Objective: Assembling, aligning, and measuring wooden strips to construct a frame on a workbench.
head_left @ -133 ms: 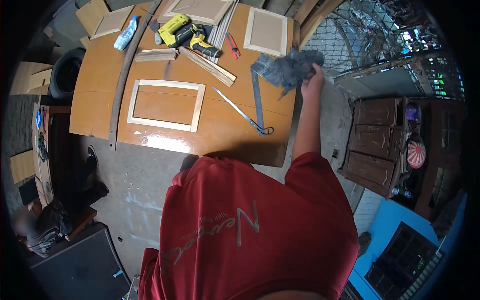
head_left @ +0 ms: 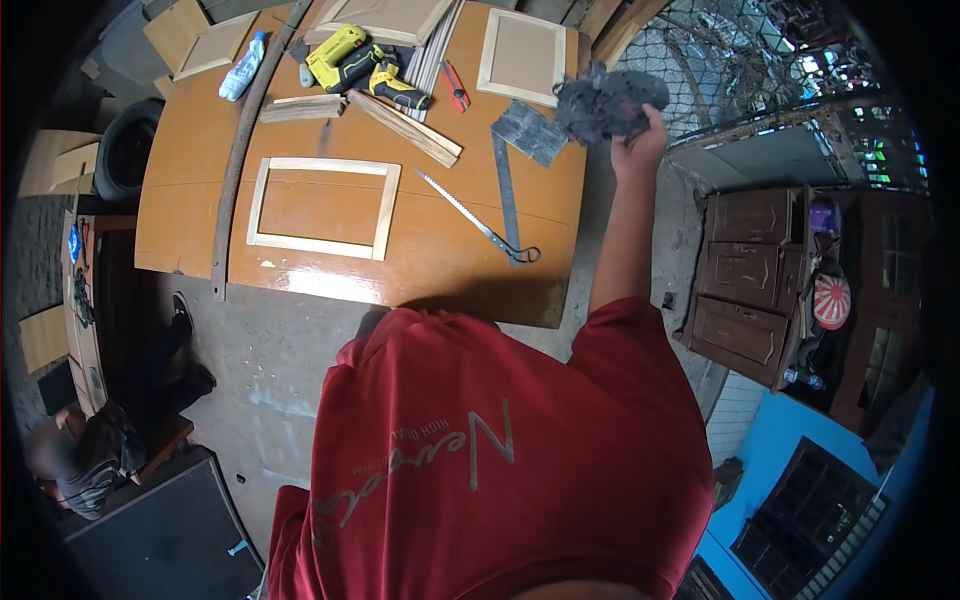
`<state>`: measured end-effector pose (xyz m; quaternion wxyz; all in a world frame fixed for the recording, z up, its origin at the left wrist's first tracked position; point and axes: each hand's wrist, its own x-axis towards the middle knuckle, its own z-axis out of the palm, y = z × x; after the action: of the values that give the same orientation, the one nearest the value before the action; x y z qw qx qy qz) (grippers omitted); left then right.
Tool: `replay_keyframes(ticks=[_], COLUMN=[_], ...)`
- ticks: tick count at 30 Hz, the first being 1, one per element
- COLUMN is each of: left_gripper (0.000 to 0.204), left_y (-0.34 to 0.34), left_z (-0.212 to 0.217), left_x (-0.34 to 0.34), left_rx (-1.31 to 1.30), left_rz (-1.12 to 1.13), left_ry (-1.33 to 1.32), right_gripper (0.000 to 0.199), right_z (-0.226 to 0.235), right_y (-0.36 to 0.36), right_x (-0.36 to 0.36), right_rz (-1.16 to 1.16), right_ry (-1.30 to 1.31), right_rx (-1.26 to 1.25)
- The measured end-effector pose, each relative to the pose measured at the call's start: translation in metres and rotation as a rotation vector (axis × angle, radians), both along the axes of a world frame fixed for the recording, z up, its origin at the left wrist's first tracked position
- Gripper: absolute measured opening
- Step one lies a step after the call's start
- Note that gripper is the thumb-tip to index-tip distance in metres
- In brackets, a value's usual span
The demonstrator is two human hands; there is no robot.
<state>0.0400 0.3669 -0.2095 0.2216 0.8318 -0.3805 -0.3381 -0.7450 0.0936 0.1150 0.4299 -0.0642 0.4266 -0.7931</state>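
My right hand (head_left: 640,145) is closed on a bunched, frayed dark grey rag (head_left: 605,103), held up off the far right corner of the wooden table (head_left: 330,285). Beside the rag lies a flat dark grey rectangular piece (head_left: 530,132), whose kind I cannot make out, with a long dark strip (head_left: 507,200) running from it toward me. A hand saw with a narrow toothed blade (head_left: 470,217) rests with its black handle over the strip's near end. To the left lies a pale wooden frame (head_left: 325,208). My left hand is out of sight.
Yellow-and-black power tools (head_left: 365,70), a red utility knife (head_left: 455,87), wood strips (head_left: 405,128) and panelled frames (head_left: 521,56) occupy the far side. A long metal bar (head_left: 237,150) crosses the table. A brown cabinet (head_left: 745,285) stands right; a person (head_left: 90,450) sits lower left.
My right hand has moved up and away with the rag, which no longer covers the dark rectangular piece. The whole view has shifted slightly.
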Motion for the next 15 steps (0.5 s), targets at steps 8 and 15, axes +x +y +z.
replay_keyframes(ticks=[8,15], left_gripper=[0.021,0.021], left_y=[-0.068,-0.083], left_z=[0.094,0.101], left_x=[-0.02,-0.023], left_rx=[-0.041,-0.061], left_rz=[0.105,0.058], left_ry=[0.114,0.123], right_gripper=[0.041,0.047], right_z=[0.074,0.005], right_y=[-0.001,-0.056], right_x=[0.041,0.085], right_rz=[0.005,0.302], right_ry=[-0.049,0.112], right_rx=[-0.403,-0.209])
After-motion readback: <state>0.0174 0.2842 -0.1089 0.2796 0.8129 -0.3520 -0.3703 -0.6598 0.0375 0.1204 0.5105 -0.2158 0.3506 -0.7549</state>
